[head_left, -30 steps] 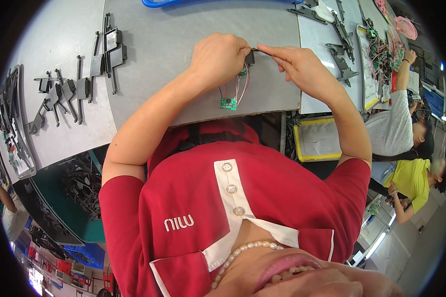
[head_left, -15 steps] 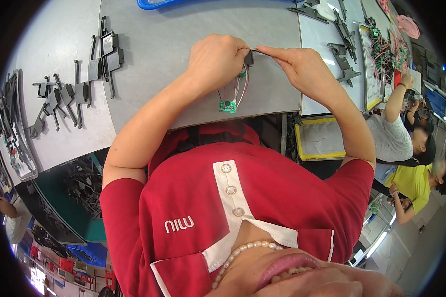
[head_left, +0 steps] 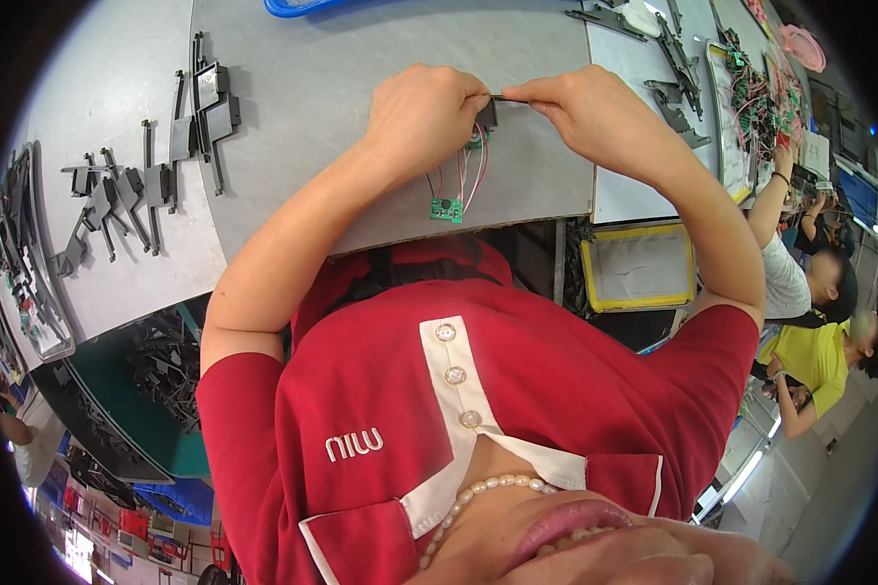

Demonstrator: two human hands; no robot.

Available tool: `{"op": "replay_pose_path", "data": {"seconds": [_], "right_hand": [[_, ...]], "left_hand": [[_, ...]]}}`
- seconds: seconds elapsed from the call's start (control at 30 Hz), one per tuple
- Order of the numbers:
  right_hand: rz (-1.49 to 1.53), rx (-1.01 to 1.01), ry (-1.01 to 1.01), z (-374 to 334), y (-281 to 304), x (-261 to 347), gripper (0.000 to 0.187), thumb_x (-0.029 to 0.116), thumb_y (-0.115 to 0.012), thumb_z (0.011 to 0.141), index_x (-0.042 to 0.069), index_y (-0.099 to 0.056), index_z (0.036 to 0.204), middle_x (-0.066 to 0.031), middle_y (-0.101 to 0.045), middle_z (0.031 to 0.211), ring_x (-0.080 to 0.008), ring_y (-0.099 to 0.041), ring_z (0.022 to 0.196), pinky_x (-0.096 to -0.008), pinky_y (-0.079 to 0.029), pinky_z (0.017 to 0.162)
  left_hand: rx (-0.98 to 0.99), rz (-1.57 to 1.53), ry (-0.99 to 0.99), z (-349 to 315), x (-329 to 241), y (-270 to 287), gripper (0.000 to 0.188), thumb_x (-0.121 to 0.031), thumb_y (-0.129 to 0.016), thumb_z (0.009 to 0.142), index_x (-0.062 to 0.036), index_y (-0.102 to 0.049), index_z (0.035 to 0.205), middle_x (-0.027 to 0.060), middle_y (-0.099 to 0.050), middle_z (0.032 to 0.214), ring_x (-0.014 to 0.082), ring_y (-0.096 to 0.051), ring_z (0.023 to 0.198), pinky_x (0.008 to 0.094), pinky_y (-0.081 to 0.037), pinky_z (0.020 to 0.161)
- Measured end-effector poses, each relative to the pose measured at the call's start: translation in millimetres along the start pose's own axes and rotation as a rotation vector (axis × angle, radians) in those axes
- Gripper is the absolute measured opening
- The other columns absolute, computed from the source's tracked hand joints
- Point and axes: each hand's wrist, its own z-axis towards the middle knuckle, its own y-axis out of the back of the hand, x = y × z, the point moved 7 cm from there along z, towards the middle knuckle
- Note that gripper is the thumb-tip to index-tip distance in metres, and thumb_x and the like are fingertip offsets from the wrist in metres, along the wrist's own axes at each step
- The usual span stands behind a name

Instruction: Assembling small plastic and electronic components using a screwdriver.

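Note:
My left hand (head_left: 421, 112) is closed around a black plastic part (head_left: 488, 117), most of it hidden behind the fingers. Below that part, red, white and dark wires (head_left: 478, 175) run down to a small green circuit board (head_left: 447, 210) hanging near the table's front edge. A thin black strip (head_left: 510, 97) stretches from the left fingertips across to my right hand (head_left: 600, 117). The right thumb and forefinger pinch the strip's far end. Whether the strip belongs to the black part, I cannot tell.
Several black plastic parts (head_left: 205, 107) lie on the grey table (head_left: 341, 58) at left. A blue tray (head_left: 298, 8) stands at the far edge. On the right are more black parts (head_left: 678, 68) and wired boards (head_left: 751, 97). A yellow-rimmed tray (head_left: 639, 307) sits below; co-workers work beyond.
My right hand has risen slightly and its fingers are more curled at the strip; the right elbow has swung outward. The left hand and the hanging board have hardly moved.

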Motion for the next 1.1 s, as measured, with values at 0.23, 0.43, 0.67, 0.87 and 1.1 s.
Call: {"op": "replay_pose_path", "data": {"seconds": [0.23,0.43,0.67,0.87,1.1], "right_hand": [[-0.439,0.132,0.127,14.5,12.1,41.3,0.016,0.004,-0.056,0.067,0.0,-0.067,0.078,-0.0203,-0.062,0.071,-0.034,-0.062,0.07,-0.0397,-0.05,0.063],[-0.554,0.237,0.224,16.2,11.8,59.6,0.009,0.005,-0.057,0.067,0.0,-0.064,0.067,-0.0195,-0.061,0.068,-0.0334,-0.062,0.068,-0.038,-0.05,0.061],[-0.067,-0.169,0.123,-6.2,53.8,10.0,0.021,0.015,-0.056,0.082,0.004,-0.065,0.097,-0.0098,-0.061,0.067,-0.0225,-0.061,0.066,-0.0318,-0.046,0.062],[0.448,-0.207,-0.057,-21.3,26.5,-4.5,0.021,0.021,-0.056,0.087,0.002,-0.063,0.091,-0.0055,-0.061,0.064,-0.0127,-0.055,0.057,-0.0246,-0.042,0.054],[0.498,-0.704,0.011,-33.6,46.1,-2.6,0.014,0.012,-0.059,0.087,-0.001,-0.063,0.092,-0.0045,-0.061,0.068,-0.0087,-0.057,0.061,-0.0205,-0.042,0.055]], "left_hand": [[0.007,-0.024,0.002,-2.9,-0.8,0.7,0.017,-0.015,-0.055,0.081,-0.0088,-0.071,0.085,0.0129,-0.065,0.072,0.0308,-0.062,0.068,0.0401,-0.048,0.062],[0.035,0.032,-0.005,-2.4,-3.2,0.3,0.016,-0.015,-0.056,0.08,-0.0087,-0.071,0.084,0.0131,-0.065,0.072,0.0315,-0.062,0.069,0.0407,-0.048,0.062],[-0.072,-0.079,-0.058,-9.4,-6.4,22.2,0.015,-0.018,-0.058,0.08,-0.0098,-0.07,0.082,0.0104,-0.065,0.07,0.0308,-0.062,0.069,0.0412,-0.048,0.062],[-0.261,0.053,-0.365,-16.1,-40.6,45.9,0.029,-0.012,-0.066,0.077,-0.0088,-0.064,0.106,0.0079,-0.063,0.089,0.0239,-0.058,0.083,0.0338,-0.044,0.077],[-0.387,-1.026,-0.033,-17.6,-22.8,51.9,0.068,-0.016,-0.067,0.082,0.0008,-0.029,0.135,0.0163,-0.039,0.129,0.0191,-0.056,0.091,0.0295,-0.043,0.084]]}}
